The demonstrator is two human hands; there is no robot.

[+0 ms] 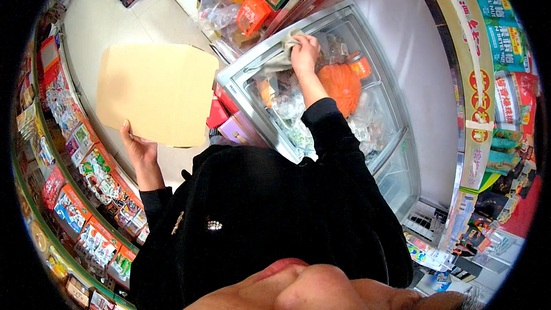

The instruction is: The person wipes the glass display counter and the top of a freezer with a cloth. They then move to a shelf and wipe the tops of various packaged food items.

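Observation:
In my left hand [138, 148] is the lower left edge of a flat tan cardboard sheet [158, 89], with the thumb on its face. My right hand [305, 56] grips a crumpled greyish cloth [291, 45] against the glass near the far edge of a chest freezer [244, 69]. Through the freezer's glass top show an orange bag [340, 89], an orange-labelled tub [360, 64] and several clear bags [287, 106].
Shelves of packaged snacks [94, 163] curve along the left. Orange and yellow packets [252, 14] lie beyond the freezer's far left corner. Red and purple boxes [232, 129] stand against its near left side. Hanging packets [508, 46] line the far right.

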